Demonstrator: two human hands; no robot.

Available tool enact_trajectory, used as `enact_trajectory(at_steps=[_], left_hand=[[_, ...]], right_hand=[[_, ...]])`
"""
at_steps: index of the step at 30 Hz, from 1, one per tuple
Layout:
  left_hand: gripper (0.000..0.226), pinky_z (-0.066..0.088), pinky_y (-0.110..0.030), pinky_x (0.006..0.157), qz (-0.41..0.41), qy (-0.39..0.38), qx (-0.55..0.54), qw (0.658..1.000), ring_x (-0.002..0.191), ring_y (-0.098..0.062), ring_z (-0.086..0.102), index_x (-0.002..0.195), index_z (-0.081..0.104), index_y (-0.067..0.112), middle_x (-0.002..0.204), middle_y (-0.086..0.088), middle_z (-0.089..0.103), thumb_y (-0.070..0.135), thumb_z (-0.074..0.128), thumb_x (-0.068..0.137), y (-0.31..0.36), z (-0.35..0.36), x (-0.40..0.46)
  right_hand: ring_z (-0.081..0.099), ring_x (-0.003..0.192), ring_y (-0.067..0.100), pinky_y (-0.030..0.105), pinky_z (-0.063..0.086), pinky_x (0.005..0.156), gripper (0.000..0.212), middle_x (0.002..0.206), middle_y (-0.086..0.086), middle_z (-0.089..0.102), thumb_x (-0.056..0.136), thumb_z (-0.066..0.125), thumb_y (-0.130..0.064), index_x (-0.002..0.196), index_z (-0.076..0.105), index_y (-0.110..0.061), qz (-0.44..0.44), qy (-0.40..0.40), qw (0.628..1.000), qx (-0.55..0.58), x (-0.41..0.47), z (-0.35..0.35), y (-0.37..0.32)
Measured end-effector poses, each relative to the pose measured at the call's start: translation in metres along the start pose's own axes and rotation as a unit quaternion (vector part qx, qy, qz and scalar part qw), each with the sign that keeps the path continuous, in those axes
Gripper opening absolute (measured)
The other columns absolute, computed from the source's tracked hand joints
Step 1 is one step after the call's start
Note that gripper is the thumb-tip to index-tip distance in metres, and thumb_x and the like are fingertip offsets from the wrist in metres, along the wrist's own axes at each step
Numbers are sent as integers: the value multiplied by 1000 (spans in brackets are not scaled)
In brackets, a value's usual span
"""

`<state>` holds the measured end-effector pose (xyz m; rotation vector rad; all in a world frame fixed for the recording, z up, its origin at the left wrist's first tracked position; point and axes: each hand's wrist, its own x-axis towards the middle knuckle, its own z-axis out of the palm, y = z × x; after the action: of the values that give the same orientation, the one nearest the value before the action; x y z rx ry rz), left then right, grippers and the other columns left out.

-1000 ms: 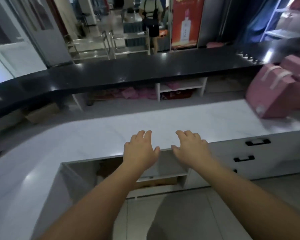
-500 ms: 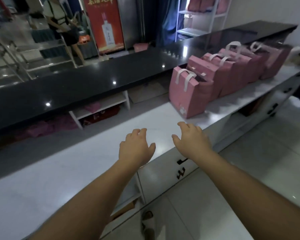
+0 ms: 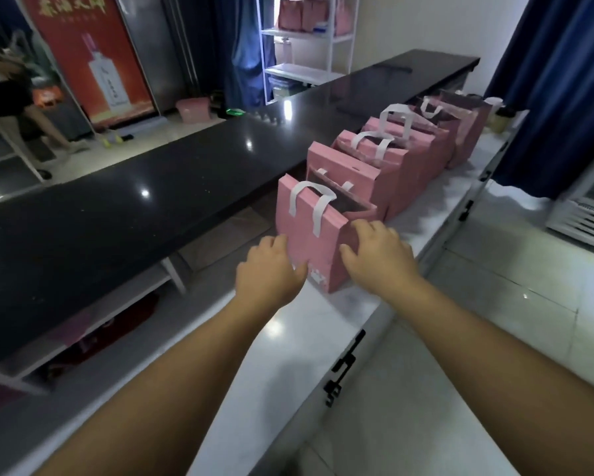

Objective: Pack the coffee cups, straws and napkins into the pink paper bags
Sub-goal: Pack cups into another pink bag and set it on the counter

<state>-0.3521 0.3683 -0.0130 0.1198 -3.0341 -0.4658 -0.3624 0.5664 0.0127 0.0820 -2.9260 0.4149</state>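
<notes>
Several pink paper bags with white handles stand in a row on the white marble counter (image 3: pixel 323 324). The nearest pink bag (image 3: pixel 314 242) stands upright with its top open. My left hand (image 3: pixel 269 269) hovers at its left lower corner, fingers relaxed and holding nothing. My right hand (image 3: pixel 379 255) lies against the bag's right side, fingers spread; I cannot tell whether it grips. Farther bags (image 3: pixel 402 159) run toward the far end, where a cup (image 3: pixel 494 115) stands half hidden. No straws or napkins are visible.
A raised black countertop (image 3: pixel 151 201) runs along the left behind the bags. White drawers with black handles (image 3: pixel 343 369) sit under the counter. A white shelf unit (image 3: pixel 305 39) holds more pink bags. A blue curtain (image 3: pixel 556 80) hangs at right. A person stands far left.
The view has swung right along the counter. Both hands have come up to the nearest pink bag, the right one now against its side.
</notes>
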Motion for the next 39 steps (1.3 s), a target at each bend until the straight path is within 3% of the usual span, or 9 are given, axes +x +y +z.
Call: enact_trajectory(at_steps=[9, 15, 19, 23, 25, 28, 32, 35, 39], left_hand=[[66, 53, -54, 94, -26, 17, -2, 1000, 121, -34, 57, 141, 49, 20, 138, -7, 57, 66, 48, 93, 49, 19, 106], [74, 59, -49, 84, -141, -10, -57, 988, 106, -36, 64, 142, 40, 19, 125, -7, 65, 69, 54, 88, 98, 36, 150], [85, 56, -42, 76, -202, -26, -70, 977, 96, -36, 66, 149, 26, 14, 116, -9, 69, 60, 59, 86, 113, 42, 165], [68, 52, -38, 70, -241, -11, -87, 967, 88, -34, 64, 149, 32, 15, 106, -9, 67, 37, 57, 89, 117, 42, 172], [55, 58, -41, 74, -256, -1, -99, 962, 89, -34, 65, 142, 43, 16, 105, -8, 68, 28, 54, 89, 114, 40, 172], [40, 63, -45, 79, -295, 12, -127, 947, 87, -31, 69, 134, 57, 13, 101, -9, 69, 24, 51, 97, 104, 37, 170], [17, 60, -34, 63, -329, 43, -159, 930, 74, -23, 67, 110, 65, 17, 89, -3, 67, 18, 53, 100, 91, 32, 159], [16, 47, -27, 52, -331, 64, -163, 927, 71, -21, 65, 106, 65, 17, 86, -2, 66, 15, 51, 99, 80, 26, 140], [18, 38, -26, 51, -353, 92, -170, 915, 70, -17, 61, 101, 66, 16, 85, -2, 66, 14, 49, 97, 60, 10, 96]], right_hand=[[55, 112, 38, 48, 48, 93, 44, 125, 12, 60, 95, 54, -39, 132, 55, -16, -12, -16, 1000, 22, 119, 15, 36], [54, 115, 40, 47, 48, 91, 32, 126, 14, 59, 93, 54, -30, 120, 57, -13, -46, -92, 993, 52, 193, 25, 68], [62, 105, 40, 41, 47, 77, 28, 114, 14, 64, 89, 57, -28, 111, 59, -12, -74, -130, 985, 82, 224, 37, 74], [64, 98, 40, 39, 43, 72, 20, 107, 13, 69, 89, 60, -29, 105, 57, -16, -123, -143, 979, 73, 243, 49, 70], [63, 93, 38, 38, 45, 70, 14, 103, 12, 69, 90, 58, -27, 101, 53, -20, -136, -158, 976, 65, 251, 54, 66], [57, 83, 33, 38, 45, 68, 23, 102, 10, 69, 93, 54, -24, 116, 56, -20, -138, -186, 972, 48, 259, 60, 61], [63, 90, 34, 40, 50, 70, 32, 104, 9, 69, 93, 54, -15, 124, 60, -21, -142, -197, 970, 2, 261, 63, 54], [61, 93, 35, 40, 50, 70, 24, 98, 9, 66, 93, 55, -14, 115, 64, -16, -139, -198, 970, -5, 254, 60, 45], [55, 67, 22, 32, 40, 58, 9, 78, 1, 58, 96, 55, -16, 89, 58, -22, -169, -198, 965, 25, 226, 54, 19]])
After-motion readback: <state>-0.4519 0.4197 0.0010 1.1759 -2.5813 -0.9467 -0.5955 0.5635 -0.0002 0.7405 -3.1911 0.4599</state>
